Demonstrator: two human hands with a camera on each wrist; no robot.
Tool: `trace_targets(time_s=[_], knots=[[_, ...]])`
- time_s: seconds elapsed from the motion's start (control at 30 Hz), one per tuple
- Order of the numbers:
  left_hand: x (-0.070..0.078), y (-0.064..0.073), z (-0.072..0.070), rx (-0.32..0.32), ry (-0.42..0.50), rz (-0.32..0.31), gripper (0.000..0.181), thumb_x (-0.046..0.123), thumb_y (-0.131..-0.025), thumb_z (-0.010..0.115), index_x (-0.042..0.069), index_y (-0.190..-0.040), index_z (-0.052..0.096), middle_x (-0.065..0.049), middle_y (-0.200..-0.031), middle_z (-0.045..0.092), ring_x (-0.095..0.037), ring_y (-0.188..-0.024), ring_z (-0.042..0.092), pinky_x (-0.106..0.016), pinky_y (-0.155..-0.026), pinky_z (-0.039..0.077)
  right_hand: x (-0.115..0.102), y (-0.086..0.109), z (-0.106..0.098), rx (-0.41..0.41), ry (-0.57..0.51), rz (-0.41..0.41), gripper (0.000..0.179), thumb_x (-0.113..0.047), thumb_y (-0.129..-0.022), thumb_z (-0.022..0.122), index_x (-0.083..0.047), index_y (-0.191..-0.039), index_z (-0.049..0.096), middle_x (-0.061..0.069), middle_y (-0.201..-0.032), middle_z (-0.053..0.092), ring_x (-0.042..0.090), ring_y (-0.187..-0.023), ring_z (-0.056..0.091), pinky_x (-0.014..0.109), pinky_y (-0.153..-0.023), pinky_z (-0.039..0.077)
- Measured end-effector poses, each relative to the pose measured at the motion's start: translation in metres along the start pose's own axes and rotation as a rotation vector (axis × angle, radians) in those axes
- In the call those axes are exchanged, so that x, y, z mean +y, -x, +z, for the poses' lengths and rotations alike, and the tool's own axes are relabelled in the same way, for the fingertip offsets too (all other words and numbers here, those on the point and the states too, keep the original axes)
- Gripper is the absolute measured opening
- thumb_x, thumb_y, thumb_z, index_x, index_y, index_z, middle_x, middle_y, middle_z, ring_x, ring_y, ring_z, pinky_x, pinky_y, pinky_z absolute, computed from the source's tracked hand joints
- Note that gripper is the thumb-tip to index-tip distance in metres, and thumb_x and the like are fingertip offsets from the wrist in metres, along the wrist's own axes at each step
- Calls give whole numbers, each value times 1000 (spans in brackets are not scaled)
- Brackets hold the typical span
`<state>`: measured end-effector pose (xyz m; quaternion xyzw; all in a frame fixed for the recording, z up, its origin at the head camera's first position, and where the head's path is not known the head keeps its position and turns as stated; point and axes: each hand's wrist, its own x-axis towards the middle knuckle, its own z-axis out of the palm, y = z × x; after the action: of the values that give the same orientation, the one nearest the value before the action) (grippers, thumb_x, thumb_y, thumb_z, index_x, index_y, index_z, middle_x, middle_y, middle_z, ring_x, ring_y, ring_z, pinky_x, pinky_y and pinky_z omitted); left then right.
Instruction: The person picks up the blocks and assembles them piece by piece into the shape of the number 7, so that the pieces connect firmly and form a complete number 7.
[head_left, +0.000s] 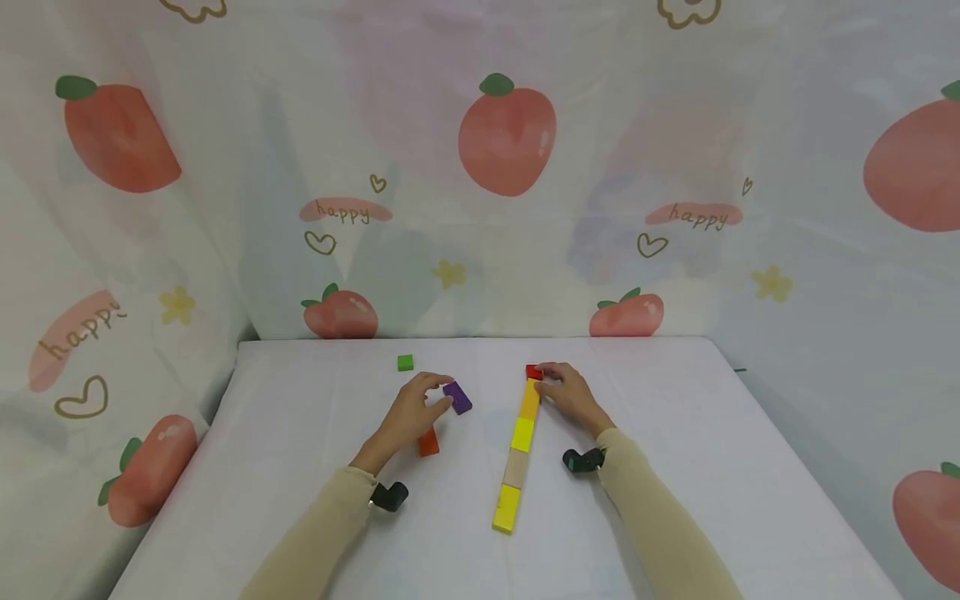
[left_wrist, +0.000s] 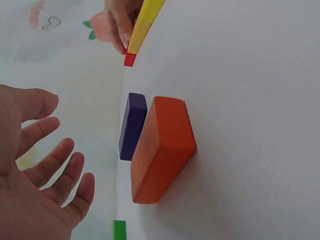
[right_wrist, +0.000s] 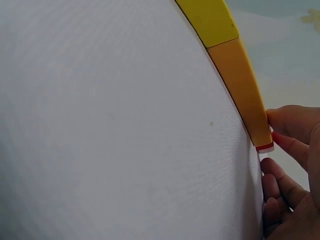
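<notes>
My right hand (head_left: 573, 396) is at the far end of a row of blocks. Its thumb and index finger hold the small red block (head_left: 533, 372), the thumb close against the adjoining orange-yellow block (head_left: 529, 400). Nearer along that row lie a yellow block (head_left: 522, 434), a plain wooden block (head_left: 516, 468) and another yellow block (head_left: 506, 508). My left hand (head_left: 408, 412) hovers beside a purple block (head_left: 458, 397), fingers spread and apart from it in the left wrist view. An orange block (left_wrist: 162, 145) lies under that hand, partly hidden in the head view.
A small green block (head_left: 405, 362) lies at the back left of the white-covered table (head_left: 637, 533). Patterned cloth (head_left: 420, 275) hangs behind the table and along its sides. Dark wrist cameras (head_left: 390, 497) sit under both forearms, close to the tabletop.
</notes>
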<state>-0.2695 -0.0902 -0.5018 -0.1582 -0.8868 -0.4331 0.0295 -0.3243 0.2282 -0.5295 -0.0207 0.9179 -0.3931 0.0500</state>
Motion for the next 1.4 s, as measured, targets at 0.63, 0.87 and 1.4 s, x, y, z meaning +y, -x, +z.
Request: trace_targets(time_s=[0.63, 0.87, 1.4], knots=[[-30, -23, 2, -113, 46, -183, 53, 21, -88, 73, 19, -138, 56, -9, -142, 54, -31, -133, 49, -50, -112, 37, 3, -2, 0, 1, 0, 3, 44, -28, -96, 63, -16, -137, 56, 15, -142, 49, 36, -131, 43, 57, -115, 31], [-31, -28, 7, -128, 33, -210, 54, 23, -86, 75, 22, -137, 58, -7, -140, 57, -32, -134, 46, -55, -112, 33, 3, -3, 1, -7, -6, 11, 45, -30, -95, 63, -17, -138, 55, 15, -142, 48, 36, -131, 43, 58, -114, 31], [-33, -29, 10, -128, -30, -200, 54, 25, -81, 80, 23, -132, 63, -8, -124, 63, -30, -118, 49, -53, -105, 31, 3, -3, 3, 5, -1, 6, 44, -28, -96, 63, -16, -137, 55, 15, -141, 49, 36, -131, 44, 57, -114, 32]])
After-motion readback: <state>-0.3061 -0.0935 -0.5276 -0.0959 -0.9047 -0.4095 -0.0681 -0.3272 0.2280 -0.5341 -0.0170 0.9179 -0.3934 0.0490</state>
